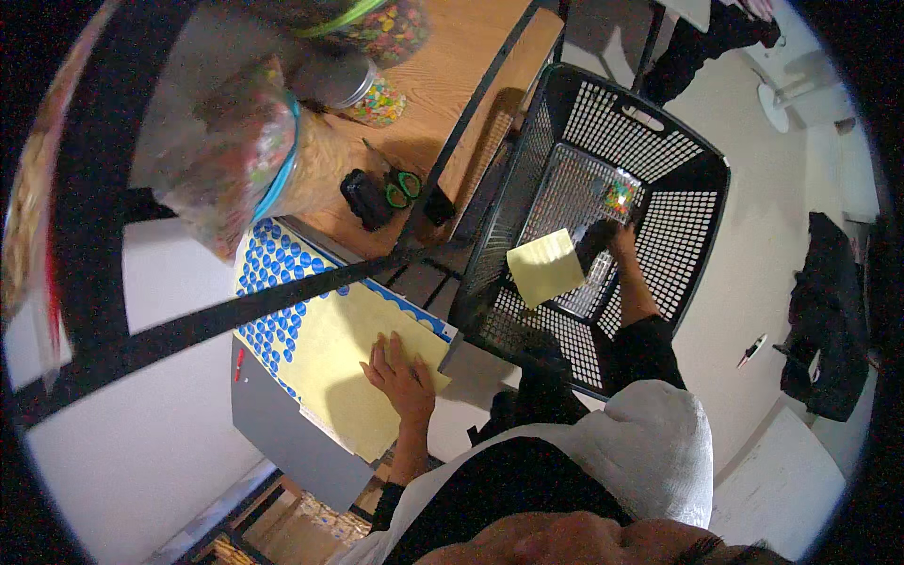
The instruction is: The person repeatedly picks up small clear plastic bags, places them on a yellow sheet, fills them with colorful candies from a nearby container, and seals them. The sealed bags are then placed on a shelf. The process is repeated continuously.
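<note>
My left hand (402, 381) lies flat, fingers apart, on a pale yellow backing sheet (346, 353). Round blue stickers (272, 258) cover the far part of that sheet. Down inside a black plastic mesh basket (487, 282) is my right hand (622, 242); its fingertips are dark and hard to make out, so I cannot tell what they grip. Just beyond them, a clear container or packet of colourful pieces (619, 198) sits at the basket's bottom. A yellow square of paper (545, 268) shows left of my right hand, within the basket's outline.
On the wooden table (452, 42) are green-handled scissors (402, 189), a black object (366, 199), a jar of colourful pieces (380, 102) and a large clear bag (268, 155). A red pen-like object (239, 365) lies on a grey surface (304, 452). Dark cloth (826, 318) is at right.
</note>
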Tool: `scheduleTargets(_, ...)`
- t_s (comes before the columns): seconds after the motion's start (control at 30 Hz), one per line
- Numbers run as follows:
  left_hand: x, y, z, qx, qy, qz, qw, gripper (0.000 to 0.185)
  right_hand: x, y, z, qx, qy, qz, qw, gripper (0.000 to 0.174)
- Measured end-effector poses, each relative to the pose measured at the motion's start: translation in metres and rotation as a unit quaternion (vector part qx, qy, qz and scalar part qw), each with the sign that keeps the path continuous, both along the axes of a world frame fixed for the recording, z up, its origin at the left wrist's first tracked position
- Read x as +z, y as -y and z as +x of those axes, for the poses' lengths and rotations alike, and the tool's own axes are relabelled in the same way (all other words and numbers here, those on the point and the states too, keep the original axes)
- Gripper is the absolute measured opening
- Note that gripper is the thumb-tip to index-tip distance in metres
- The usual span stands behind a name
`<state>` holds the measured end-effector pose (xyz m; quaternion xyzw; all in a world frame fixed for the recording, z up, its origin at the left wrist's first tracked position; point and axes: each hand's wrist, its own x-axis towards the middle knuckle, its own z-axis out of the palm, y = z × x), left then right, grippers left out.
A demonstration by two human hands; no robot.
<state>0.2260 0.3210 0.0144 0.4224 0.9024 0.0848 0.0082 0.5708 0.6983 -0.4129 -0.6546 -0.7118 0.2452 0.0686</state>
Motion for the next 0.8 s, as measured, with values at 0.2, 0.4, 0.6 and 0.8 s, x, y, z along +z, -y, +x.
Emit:
scheduleTargets(0.2,0.001,-0.006,0.000,-0.010,-0.027,-0.015,0.999,0.053,0.032,-0.058,-0.026,0.027,0.114,0.067,0.991,0.061)
scheduleTargets(0.4,0.001,-0.005,0.005,0.002,-0.010,-0.001,1.000,0.051,0.043,-0.034,-0.055,0.036,0.108,0.069,0.991,0.065)
scheduleTargets(0.6,-0.005,-0.004,-0.001,-0.003,-0.014,0.007,1.000,0.052,0.072,0.049,-0.062,0.055,0.145,0.039,0.987,0.057)
scheduleTargets(0.8,0.005,-0.001,0.001,0.001,0.011,0.045,0.999,0.051,0.048,0.113,-0.026,0.135,0.005,-0.155,0.979,0.053)
